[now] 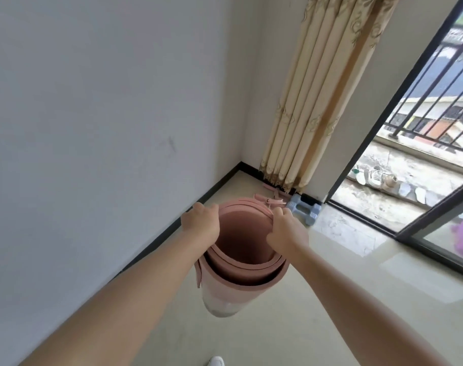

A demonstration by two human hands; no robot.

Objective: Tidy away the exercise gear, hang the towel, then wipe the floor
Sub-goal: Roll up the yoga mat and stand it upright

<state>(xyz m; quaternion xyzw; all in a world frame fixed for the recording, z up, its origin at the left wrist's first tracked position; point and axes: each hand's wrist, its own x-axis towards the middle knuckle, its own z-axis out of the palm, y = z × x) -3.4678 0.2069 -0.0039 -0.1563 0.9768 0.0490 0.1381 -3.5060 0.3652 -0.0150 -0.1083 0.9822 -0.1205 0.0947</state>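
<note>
A pink exercise mat [241, 276], rolled into a loose tube, stands upright on the pale floor near the left wall. I look down into its open top. My left hand [201, 223] grips the left side of the top rim, fingers curled over the edge. My right hand [284, 231] grips the right side of the rim. A light blue dumbbell [304, 208] lies on the floor just beyond the mat, by the curtain. A pink strap [349, 200] lies on the floor behind the mat's far rim.
A beige curtain [315, 101] hangs in the corner. A white wall [93, 128] with a dark skirting board runs along the left. A sliding glass door [383, 143] on the right opens to a balcony with shoes. A white shoe tip [216, 361] shows at the bottom.
</note>
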